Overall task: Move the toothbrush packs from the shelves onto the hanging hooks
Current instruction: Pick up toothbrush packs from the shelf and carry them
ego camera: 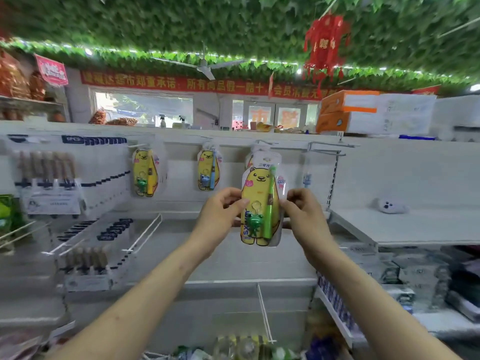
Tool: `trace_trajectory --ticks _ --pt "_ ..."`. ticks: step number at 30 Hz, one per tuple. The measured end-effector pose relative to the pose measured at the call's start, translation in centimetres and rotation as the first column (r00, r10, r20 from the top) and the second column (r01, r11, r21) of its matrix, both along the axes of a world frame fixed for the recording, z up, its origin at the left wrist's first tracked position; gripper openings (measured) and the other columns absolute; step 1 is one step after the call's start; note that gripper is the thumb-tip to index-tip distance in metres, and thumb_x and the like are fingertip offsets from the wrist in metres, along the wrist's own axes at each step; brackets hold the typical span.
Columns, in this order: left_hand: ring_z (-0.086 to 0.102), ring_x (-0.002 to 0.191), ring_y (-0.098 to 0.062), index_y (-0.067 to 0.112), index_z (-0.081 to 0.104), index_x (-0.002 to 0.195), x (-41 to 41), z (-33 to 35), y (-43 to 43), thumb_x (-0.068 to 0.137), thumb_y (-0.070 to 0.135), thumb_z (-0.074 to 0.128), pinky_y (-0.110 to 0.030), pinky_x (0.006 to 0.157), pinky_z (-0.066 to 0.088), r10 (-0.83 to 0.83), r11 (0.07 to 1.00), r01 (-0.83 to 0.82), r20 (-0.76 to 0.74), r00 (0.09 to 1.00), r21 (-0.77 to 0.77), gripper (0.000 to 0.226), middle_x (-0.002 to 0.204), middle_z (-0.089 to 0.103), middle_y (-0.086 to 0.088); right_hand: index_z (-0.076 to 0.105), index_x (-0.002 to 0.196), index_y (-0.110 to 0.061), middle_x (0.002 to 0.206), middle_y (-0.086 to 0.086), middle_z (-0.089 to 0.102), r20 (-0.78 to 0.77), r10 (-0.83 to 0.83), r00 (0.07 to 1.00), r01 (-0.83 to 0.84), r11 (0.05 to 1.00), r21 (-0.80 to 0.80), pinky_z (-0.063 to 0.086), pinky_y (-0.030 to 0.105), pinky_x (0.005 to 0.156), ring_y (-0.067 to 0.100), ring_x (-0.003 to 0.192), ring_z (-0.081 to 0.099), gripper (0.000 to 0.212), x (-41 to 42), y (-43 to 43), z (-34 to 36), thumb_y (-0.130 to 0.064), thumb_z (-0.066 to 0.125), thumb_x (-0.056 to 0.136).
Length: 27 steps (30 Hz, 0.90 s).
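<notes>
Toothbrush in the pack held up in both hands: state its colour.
Green toothbrush, seen best in the head view, against the yellow bear pack.

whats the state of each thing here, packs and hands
green-brush pack, upright, held at both edges, top near a hook; hooked or not unclear
left hand, pinches its left edge
right hand, pinches its right edge
far-left pack, hanging on a hook
middle pack, hanging on a hook
</notes>
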<state>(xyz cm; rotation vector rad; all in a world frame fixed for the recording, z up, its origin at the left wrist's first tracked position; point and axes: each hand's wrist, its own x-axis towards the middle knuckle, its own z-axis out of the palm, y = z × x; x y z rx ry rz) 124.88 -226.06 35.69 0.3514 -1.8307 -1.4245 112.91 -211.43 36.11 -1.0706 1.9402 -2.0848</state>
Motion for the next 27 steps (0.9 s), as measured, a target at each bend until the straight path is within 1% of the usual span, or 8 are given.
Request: trace_trajectory --ticks 2,4,6,9,13,17,21,27 --pt "0.074 0.084 -0.015 0.018 0.072 0.108 -2.3 0.0 0.3 0.103 0.021 0.065 -0.031 0.072 0.061 0.037 0.999 -0.036 0.003 0.999 -0.01 0.009 0.097 0.079 0.004 0.058 0.105 -0.02 0.107 0.016 0.068 -0.015 0.014 1.0 -0.014 1.0 0.016 0.059 0.061 0.088 0.036 0.1 0.068 0.003 -2.5 -0.2 0.3 -0.021 0.06 0.102" --pt "0.073 0.079 -0.012 0.017 0.071 0.107 -4.0 -0.1 0.5 0.104 0.022 0.063 -0.03 0.07 0.06 0.07 0.997 -0.07 0.008 0.997 -0.01 0.01 0.093 0.078 0.004 0.058 0.104 -0.023 0.104 0.012 0.068 -0.017 0.025 1.0 -0.024 0.999 0.026 0.059 0.062 0.087 0.032 0.096 0.069 0.005 -4.3 -0.5 0.3 -0.024 0.061 0.099" --pt "0.073 0.077 -0.011 0.017 0.071 0.107 -5.3 -0.1 0.3 0.105 0.023 0.063 -0.029 0.068 0.059 0.097 0.995 -0.097 0.02 0.995 -0.016 0.011 0.092 0.078 0.005 0.057 0.103 -0.024 0.105 0.012 0.069 0.001 0.033 0.999 -0.033 0.999 0.028 0.06 0.062 0.086 0.033 0.098 0.07 0.008 -5.6 -0.9 0.0 -0.028 0.062 0.098" --pt "0.073 0.079 -0.013 0.018 0.072 0.107 -6.5 -0.2 -0.6 0.104 0.024 0.064 -0.03 0.068 0.06 0.133 0.991 -0.132 0.017 0.991 -0.028 0.01 0.094 0.079 0.003 0.057 0.104 -0.022 0.106 0.013 0.069 0.016 0.053 0.998 -0.053 0.998 0.019 0.06 0.059 0.086 0.037 0.104 0.069 0.004 -7.2 -1.9 -0.1 -0.022 0.061 0.103" --pt "0.072 0.078 -0.018 0.016 0.072 0.105 -7.4 0.0 -2.3 0.103 0.022 0.065 -0.036 0.069 0.06 0.124 0.992 -0.124 -0.025 0.992 -0.021 0.009 0.095 0.079 -0.003 0.058 0.107 -0.02 0.108 0.013 0.069 0.01 0.054 0.999 -0.053 0.998 -0.035 0.059 0.054 0.085 0.033 0.101 0.07 0.004 -8.3 -3.6 0.1 -0.019 0.06 0.104" --pt "0.072 0.077 -0.019 0.017 0.071 0.106 -8.1 0.5 -3.8 0.104 0.022 0.065 -0.037 0.069 0.062 0.12 0.991 -0.12 -0.01 0.993 -0.051 0.008 0.093 0.078 0.001 0.057 0.106 -0.021 0.106 0.012 0.069 -0.008 0.037 0.999 -0.037 0.998 -0.046 0.061 0.052 0.078 0.021 0.089 0.068 0.004 -9.1 -5.0 0.0 -0.018 0.06 0.105" --pt "0.072 0.079 -0.023 0.017 0.071 0.106 -9.1 0.5 -4.9 0.103 0.022 0.065 -0.038 0.069 0.062 0.086 0.993 -0.087 -0.009 0.996 -0.077 0.008 0.095 0.078 -0.002 0.059 0.108 -0.02 0.108 0.011 0.069 -0.016 0.014 1.0 -0.015 0.997 -0.072 0.059 0.042 0.072 0.023 0.092 0.068 0.004 -10.2 -5.9 -0.6 -0.018 0.06 0.105" --pt "0.073 0.08 -0.022 0.016 0.07 0.106 -10.9 -0.5 -6.4 0.104 0.02 0.064 -0.04 0.07 0.064 0.062 0.995 -0.064 -0.026 0.998 -0.081 0.008 0.095 0.078 -0.003 0.06 0.11 -0.021 0.108 0.007 0.07 -0.009 0.013 1.0 -0.013 0.997 -0.075 0.06 0.044 0.08 0.023 0.098 0.07 0.006 -11.8 -7.1 -1.1 -0.019 0.06 0.105"
